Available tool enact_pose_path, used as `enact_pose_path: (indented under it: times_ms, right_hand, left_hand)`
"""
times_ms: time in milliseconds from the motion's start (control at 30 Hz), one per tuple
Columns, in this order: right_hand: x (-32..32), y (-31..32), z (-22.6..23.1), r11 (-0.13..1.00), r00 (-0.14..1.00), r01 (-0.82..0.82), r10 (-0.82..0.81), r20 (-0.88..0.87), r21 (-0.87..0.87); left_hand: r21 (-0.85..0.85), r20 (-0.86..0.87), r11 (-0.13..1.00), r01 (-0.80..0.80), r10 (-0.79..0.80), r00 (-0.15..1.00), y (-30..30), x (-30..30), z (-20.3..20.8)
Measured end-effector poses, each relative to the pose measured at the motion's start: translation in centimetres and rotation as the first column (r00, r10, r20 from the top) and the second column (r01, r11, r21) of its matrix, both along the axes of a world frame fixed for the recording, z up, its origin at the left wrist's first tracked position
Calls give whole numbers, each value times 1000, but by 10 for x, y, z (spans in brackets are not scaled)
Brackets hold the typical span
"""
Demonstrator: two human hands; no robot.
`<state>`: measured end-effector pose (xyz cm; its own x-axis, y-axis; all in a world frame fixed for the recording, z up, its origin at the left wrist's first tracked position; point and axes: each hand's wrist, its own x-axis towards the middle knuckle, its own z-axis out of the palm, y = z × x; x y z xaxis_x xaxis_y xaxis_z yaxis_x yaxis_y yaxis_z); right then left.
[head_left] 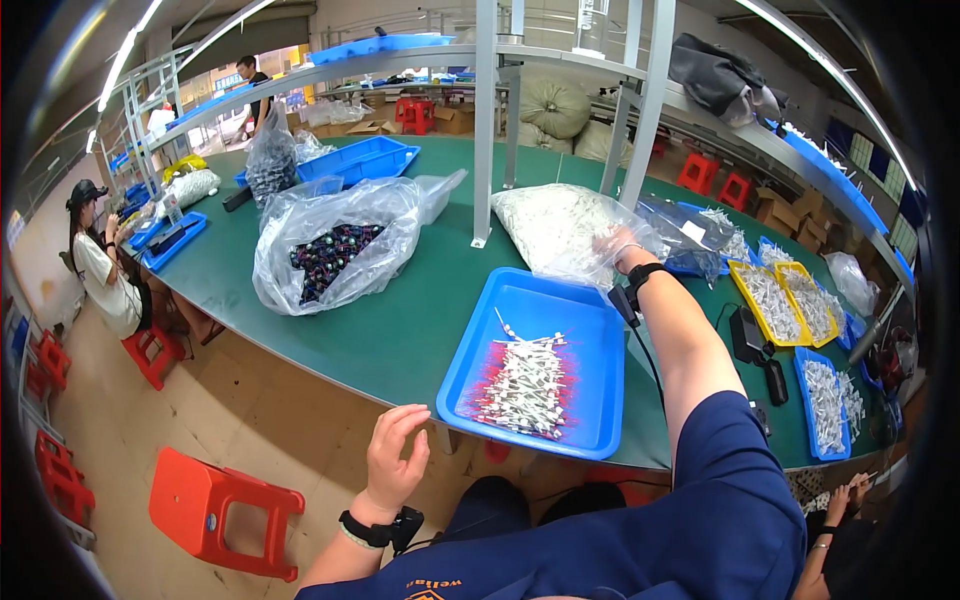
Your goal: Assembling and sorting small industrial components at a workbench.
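My right hand (618,243) reaches into the mouth of a clear plastic bag (555,225) full of small white parts; plastic and parts hide its fingers. Nearer to me lies a blue tray (610,380) at the table's front edge. In it is a pile of small white parts with thin red strands (530,388) sticking out at both sides. My left hand (395,458) hovers just left of the tray's near corner, fingers apart and slightly curled, holding nothing.
A large clear bag of dark small parts (335,260) stands left on the green table (420,330). Metal posts (484,130) rise behind the tray. Yellow trays (768,303) and a blue tray (825,405) of white parts lie right. A red stool (200,510) stands left.
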<state>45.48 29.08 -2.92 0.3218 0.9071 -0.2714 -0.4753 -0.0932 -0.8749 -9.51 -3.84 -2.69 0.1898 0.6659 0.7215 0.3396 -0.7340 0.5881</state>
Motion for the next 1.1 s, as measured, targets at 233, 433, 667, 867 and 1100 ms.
enact_pose_path:
  times_ms: [233,433,667,867,1100]
  right_hand:
    - [67,-73,15,950,481,-156,313,819,-272]
    - [-24,-50,35,916,501,148,255,827,-372]
    - [-83,-112,68,981,738,83,58,672,-176]
    - [-79,-132,80,991,620,77,36,783,-106]
    - [-61,-166,93,983,599,112,52,799,-148]
  left_hand:
    - [9,-8,986,167,-167,986,11,25,7]
    - [-50,9,996,74,-74,997,-3,12,-6]
    - [-83,-24,992,91,-94,995,-6,13,-14]
    - [-122,15,989,85,-84,996,-10,16,-25]
    - [-178,105,960,216,-200,974,-8,28,-32]
